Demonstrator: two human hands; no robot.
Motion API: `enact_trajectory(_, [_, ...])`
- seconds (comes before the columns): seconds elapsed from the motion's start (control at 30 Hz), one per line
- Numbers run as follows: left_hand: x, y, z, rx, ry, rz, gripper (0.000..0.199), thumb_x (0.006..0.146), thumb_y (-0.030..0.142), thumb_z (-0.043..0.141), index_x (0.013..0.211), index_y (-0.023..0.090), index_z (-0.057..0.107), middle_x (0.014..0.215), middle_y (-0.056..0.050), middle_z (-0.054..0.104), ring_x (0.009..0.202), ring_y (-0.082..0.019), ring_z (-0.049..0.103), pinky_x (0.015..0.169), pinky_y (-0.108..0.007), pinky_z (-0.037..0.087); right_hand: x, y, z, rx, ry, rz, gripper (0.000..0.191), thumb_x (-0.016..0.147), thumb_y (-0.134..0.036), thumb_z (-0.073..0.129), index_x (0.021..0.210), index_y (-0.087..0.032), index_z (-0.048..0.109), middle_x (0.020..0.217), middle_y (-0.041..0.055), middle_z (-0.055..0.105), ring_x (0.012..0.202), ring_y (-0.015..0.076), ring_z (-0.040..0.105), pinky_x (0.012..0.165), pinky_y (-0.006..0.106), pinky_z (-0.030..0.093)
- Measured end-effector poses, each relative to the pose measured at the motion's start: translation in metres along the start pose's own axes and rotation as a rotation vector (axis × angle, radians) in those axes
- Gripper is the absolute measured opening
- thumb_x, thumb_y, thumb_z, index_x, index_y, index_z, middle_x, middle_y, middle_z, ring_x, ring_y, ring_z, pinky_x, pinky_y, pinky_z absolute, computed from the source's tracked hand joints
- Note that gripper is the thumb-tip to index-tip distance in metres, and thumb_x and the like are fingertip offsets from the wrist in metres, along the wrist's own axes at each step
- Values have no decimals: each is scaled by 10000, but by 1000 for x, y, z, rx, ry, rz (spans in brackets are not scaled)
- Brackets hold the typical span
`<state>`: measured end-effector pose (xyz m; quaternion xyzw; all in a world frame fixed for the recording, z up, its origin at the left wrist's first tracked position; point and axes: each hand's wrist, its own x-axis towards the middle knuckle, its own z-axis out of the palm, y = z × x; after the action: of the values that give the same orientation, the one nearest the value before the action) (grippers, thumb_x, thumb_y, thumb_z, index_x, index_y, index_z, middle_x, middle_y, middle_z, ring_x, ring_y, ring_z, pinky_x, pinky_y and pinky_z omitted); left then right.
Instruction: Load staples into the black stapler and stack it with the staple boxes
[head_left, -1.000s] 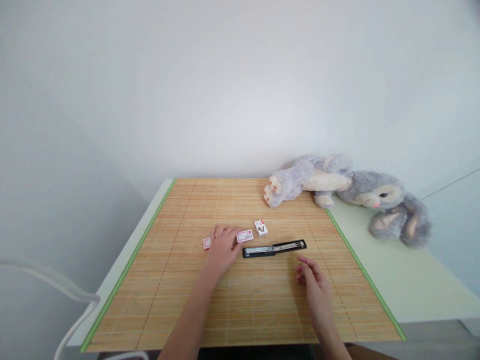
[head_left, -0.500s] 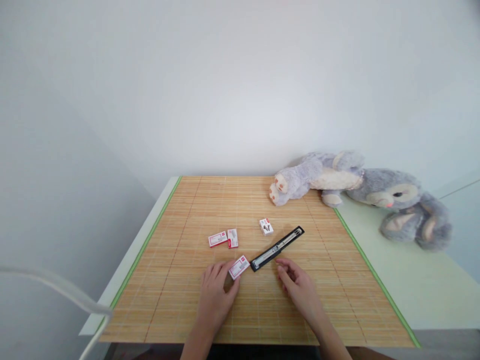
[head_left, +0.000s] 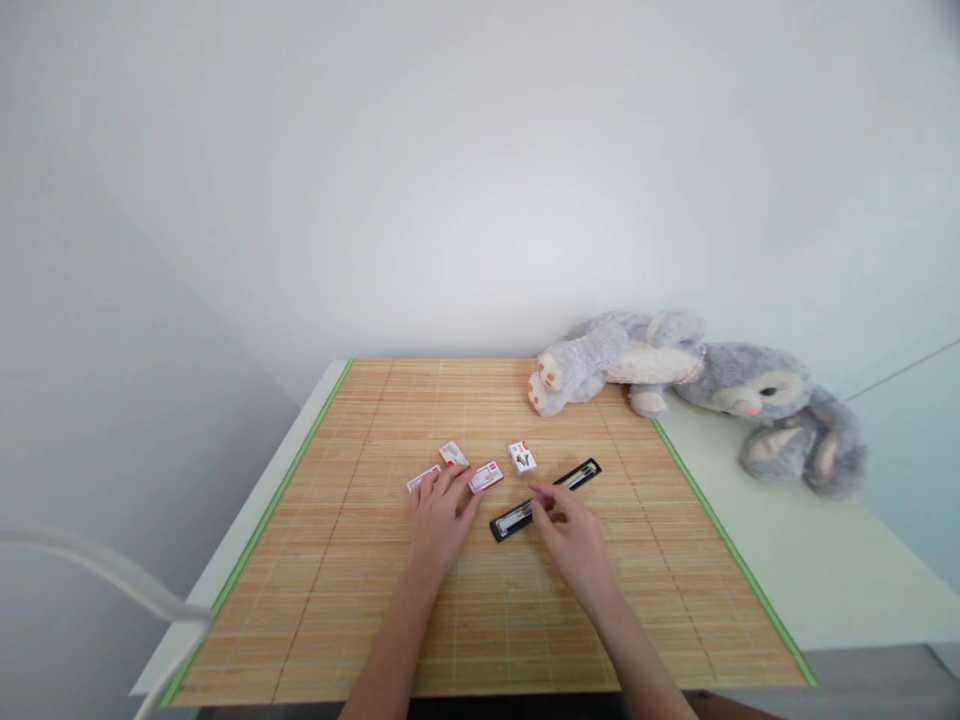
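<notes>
My left hand (head_left: 439,520) grips a small white box with red edges (head_left: 487,477) between thumb and fingers, at the middle of the mat. Its other fingers partly cover a similar red-edged box (head_left: 424,478). A third small red-and-white box (head_left: 452,454) lies just beyond those fingertips. My right hand (head_left: 568,525) hovers at or touches a long black object with silver rails (head_left: 514,519), which looks like a stapler opened out flat. Its thumb and fingers are drawn together over the middle of it; whether they hold anything is hidden. A white box with a black clip picture (head_left: 522,458) lies behind.
A bamboo mat (head_left: 360,620) with green edging covers much of the pale table (head_left: 840,570). On its back right lies a grey plush rabbit (head_left: 660,365), reaching past the mat. A white cable (head_left: 112,570) hangs at the left, and a wall stands behind.
My left hand has carried its box away from me, close to the other boxes. My right hand has shifted left over the middle of the black object. The view has turned slightly.
</notes>
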<state>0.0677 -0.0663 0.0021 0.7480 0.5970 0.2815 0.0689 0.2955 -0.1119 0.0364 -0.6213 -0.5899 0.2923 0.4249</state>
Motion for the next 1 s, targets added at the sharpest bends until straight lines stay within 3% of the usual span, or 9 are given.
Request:
enact_trajectory(0.07, [-1, -10, -6, 17, 38, -58, 385, 1016, 367, 565, 1399, 374, 601, 1440, -23, 612, 1307, -300, 504, 1121, -506, 385, 24, -6, 1, -140, 9, -135, 356, 977, -379, 564, 1277, -241, 699, 1250, 109, 697, 1149, 272, 629, 1001, 421, 514])
enact_trajectory(0.13, [-4, -25, -14, 37, 64, -112, 408, 1016, 336, 536, 1421, 337, 587, 1431, -67, 601, 1290, -317, 514, 1088, -514, 409, 50, -7, 4, -298, -44, -151, 442, 948, -316, 608, 1384, -249, 636, 1372, 125, 624, 1279, 293, 552, 1122, 457, 422])
enact_trajectory(0.27, [-16, -49, -25, 64, 56, -158, 414, 980, 357, 573, 1391, 323, 616, 1248, -79, 657, 1154, -299, 592, 992, -459, 476, 89, 2, 16, -383, -201, -97, 569, 851, -282, 732, 1405, -213, 624, 1255, 135, 627, 1121, 274, 629, 1044, 398, 466])
enact_trajectory(0.33, [-24, -51, -29, 74, 44, -166, 449, 963, 411, 602, 1402, 316, 608, 1174, -76, 663, 1104, -291, 615, 954, -437, 492, 100, 4, 27, -356, -247, -102, 564, 856, -285, 733, 1406, -222, 625, 1183, 104, 632, 1022, 231, 660, 981, 348, 495])
enact_trajectory(0.43, [-38, -45, -36, 60, -25, -148, 588, 910, 516, 671, 1448, 307, 561, 1196, -77, 662, 1131, -304, 617, 979, -449, 484, 103, 1, 41, -321, -266, -113, 613, 877, -316, 723, 1465, -245, 567, 1224, 89, 605, 1066, 217, 653, 993, 329, 487])
enact_trajectory(0.57, [-55, -33, -47, -74, -219, -65, 784, 878, 451, 713, 1575, 333, 375, 1269, -72, 668, 1153, -298, 628, 1017, -464, 475, 83, -9, 42, -272, -240, -120, 613, 945, -409, 652, 1516, -250, 497, 1260, 95, 586, 1005, 208, 651, 947, 345, 514])
enact_trajectory(0.67, [-60, -25, -50, -155, -289, -18, 644, 895, 346, 671, 1505, 330, 467, 1194, -70, 687, 1099, -286, 649, 984, -460, 499, 60, -15, 29, -205, -191, -117, 494, 985, -435, 581, 1446, -258, 565, 1180, 81, 617, 828, 182, 627, 783, 327, 537])
enact_trajectory(0.87, [-48, -21, -43, -158, -150, 9, 334, 859, 317, 700, 1183, 289, 627, 1329, -71, 620, 1227, -304, 580, 1051, -490, 472, 7, -16, 0, 8, -171, -34, 369, 979, -444, 570, 1268, -244, 682, 1016, 54, 677, 775, 180, 617, 697, 312, 506])
enact_trajectory(1.0, [-44, -5, -34, -172, -136, -25, 368, 839, 397, 744, 1164, 283, 614, 1168, -55, 660, 1109, -287, 620, 986, -449, 490, -35, -1, -2, 204, -225, 250, 475, 940, -583, 587, 1199, -203, 702, 843, 31, 664, 656, 155, 585, 574, 276, 458])
